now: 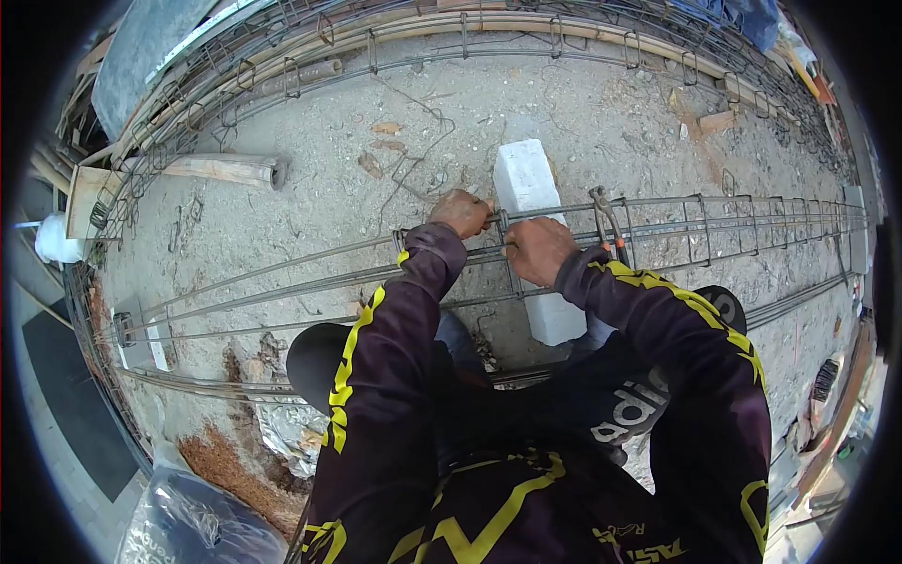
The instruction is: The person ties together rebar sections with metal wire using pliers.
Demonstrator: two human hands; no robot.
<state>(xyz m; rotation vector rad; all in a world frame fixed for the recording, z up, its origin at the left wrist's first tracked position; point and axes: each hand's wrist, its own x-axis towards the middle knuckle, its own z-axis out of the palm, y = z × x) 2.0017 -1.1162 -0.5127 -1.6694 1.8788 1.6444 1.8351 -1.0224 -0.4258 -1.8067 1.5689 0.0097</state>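
Observation:
A cage of long steel rebars [329, 274] with square stirrups [703, 226] runs across the view in front of me. Its middle passes over a white block [556, 317]. My left hand [462, 213] is closed at the top rebar, its fingertips against a stirrup beside the block. Just to the right and nearer to me, my right hand [539, 251] has its fingers curled against the same stirrup. Any thin wire between the fingers is too small to see. Pincers with orange grips [612, 224] hang on the bars, right of my right hand.
More rebar cages [460, 38] lie along the far side. A bamboo piece [225, 169] rests on the dusty ground at left. A small white support [158, 343] stands near the bars' left end. A plastic-wrapped bundle [202, 522] sits at lower left.

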